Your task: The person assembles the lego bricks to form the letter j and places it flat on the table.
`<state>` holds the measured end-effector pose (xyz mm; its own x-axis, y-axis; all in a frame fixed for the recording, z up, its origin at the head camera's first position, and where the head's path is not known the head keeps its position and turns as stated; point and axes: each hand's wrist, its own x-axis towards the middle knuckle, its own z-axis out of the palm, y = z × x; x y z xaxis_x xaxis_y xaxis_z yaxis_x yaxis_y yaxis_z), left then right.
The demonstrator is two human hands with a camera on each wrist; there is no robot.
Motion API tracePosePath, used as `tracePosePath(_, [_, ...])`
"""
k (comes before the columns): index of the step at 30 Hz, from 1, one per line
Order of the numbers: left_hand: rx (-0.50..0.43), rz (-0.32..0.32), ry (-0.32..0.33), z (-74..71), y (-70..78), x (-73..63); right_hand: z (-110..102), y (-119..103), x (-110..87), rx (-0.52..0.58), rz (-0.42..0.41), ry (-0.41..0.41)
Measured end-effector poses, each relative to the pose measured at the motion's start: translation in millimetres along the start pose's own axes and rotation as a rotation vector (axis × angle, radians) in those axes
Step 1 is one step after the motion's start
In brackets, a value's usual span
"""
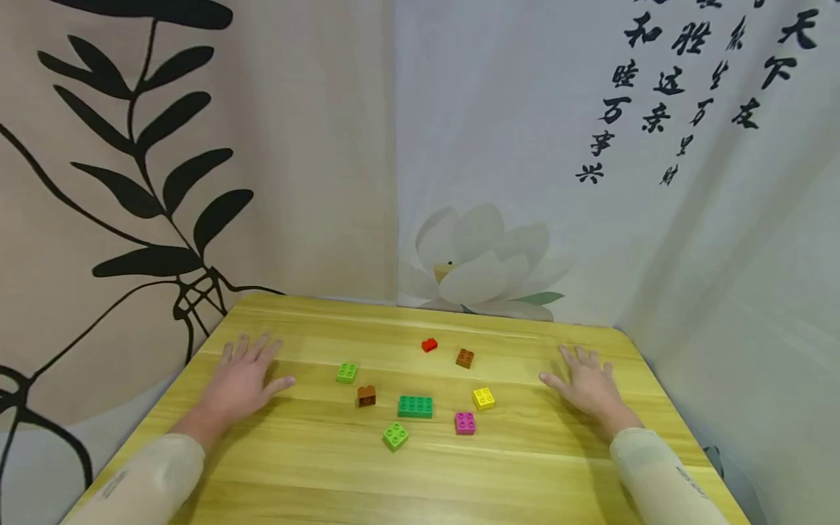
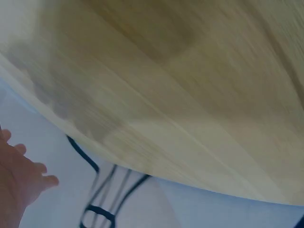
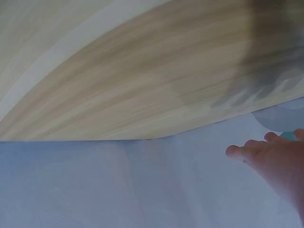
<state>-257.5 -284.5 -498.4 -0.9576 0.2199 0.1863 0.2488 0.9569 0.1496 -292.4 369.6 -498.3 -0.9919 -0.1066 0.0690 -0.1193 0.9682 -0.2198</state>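
My left hand [image 1: 241, 379] is spread over the left side of the wooden table [image 1: 302, 481], fingers straight and holding nothing. On the right side my right hand [image 1: 587, 383] is likewise spread and bare. Between them lie several toy building bricks. Nearest the left hand are a lime brick [image 1: 346, 372] and a brown brick [image 1: 366, 396]. A long green brick [image 1: 415, 407] sits mid-table, with another lime brick [image 1: 396, 436] in front. A yellow brick [image 1: 483, 398] and a magenta brick [image 1: 465, 423] lie toward the right hand. Farther back are a small red brick [image 1: 429, 345] and an orange-brown brick [image 1: 464, 358].
A pale curtain [image 1: 315, 146] with a black plant print, a lotus and dark characters hangs right behind the table's back edge. More light cloth [image 1: 755, 292] hangs along the right side. Both wrist views show the table's edge near the hands.
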Motion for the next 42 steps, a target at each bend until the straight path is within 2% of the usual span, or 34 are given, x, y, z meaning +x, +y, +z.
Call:
tracePosePath(5, [0.009,0.084,0.071,0.4,21.3,-2.8,2.5,-8.1,0.8,0.034,-0.046,0.034])
tracePosePath(10, [0.029,0.162,0.100,3.2,46.0,-3.8,2.7,-23.2,-3.5,0.062,-0.091,0.051])
tracePosePath(16, [0.006,0.292,0.107,3.9,88.0,-4.2,0.9,-52.6,-13.0,0.110,-0.140,0.045])
tracePosePath(21, [-0.019,0.434,0.031,4.3,123.9,-5.9,1.4,-85.4,-19.2,0.155,-0.208,0.050])
tracePosePath(26, [-0.070,0.519,-0.108,9.6,150.7,-7.0,4.8,-117.5,-27.1,0.156,-0.311,0.036])
tracePosePath(30, [-0.110,0.550,-0.183,15.4,163.5,-4.6,7.7,-135.9,-33.8,0.168,-0.418,0.008])
tracePosePath(36, [-0.077,0.586,-0.214,25.4,168.9,0.1,15.0,-151.3,-38.3,0.205,-0.573,-0.026])
tracePosePath(39, [-0.060,0.601,-0.211,27.8,169.4,1.0,20.3,-155.2,-37.7,0.218,-0.599,-0.053])
tracePosePath(42, [-0.047,0.616,-0.211,29.2,170.4,1.5,24.4,-156.5,-37.7,0.231,-0.585,-0.092])
